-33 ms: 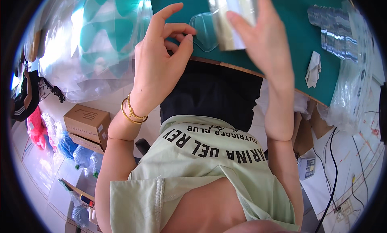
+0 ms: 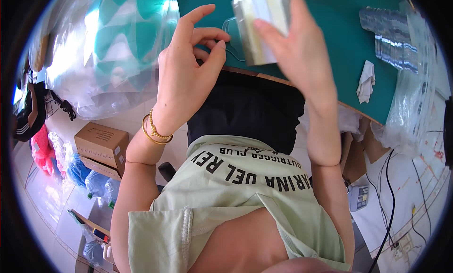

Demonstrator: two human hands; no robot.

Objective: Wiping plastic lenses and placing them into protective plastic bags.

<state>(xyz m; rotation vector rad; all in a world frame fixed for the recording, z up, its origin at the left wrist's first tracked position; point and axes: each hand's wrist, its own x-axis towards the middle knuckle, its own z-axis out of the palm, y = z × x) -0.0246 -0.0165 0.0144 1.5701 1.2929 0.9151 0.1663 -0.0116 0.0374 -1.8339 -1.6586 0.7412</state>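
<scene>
Near the left edge of the frame, a pink bag (image 2: 42,150) sits on the floor, with a blue bag (image 2: 77,170) close by. Next comes a brown box (image 2: 99,142), and above it, in the upper left, are big plastic sheets (image 2: 101,51) that shine very brightly in one spot. Two gold bands (image 2: 158,140) go around the left wrist.

Up from them, left of the top middle, is the left hand (image 2: 188,60). One finger points up, and the others bend in close to the thumb. They are at the left edge of a clear piece (image 2: 234,41) (it is so see-through that green shows behind it). I cannot tell if they pinch it. The clear piece is at the top middle, partly hidden by a shiny block (image 2: 252,42) with silver, cream and white bands.

Lower down is a pale green shirt (image 2: 231,167). Just right of the top middle, the right hand (image 2: 304,53) has a firm hold of the shiny block, with its thumb flat on the front. A green table (image 2: 349,27) fills the top. On its right side are a crumpled white cloth (image 2: 366,82) and a silvery stack (image 2: 396,51). Clear plastic (image 2: 410,105) hangs at the far right.
</scene>
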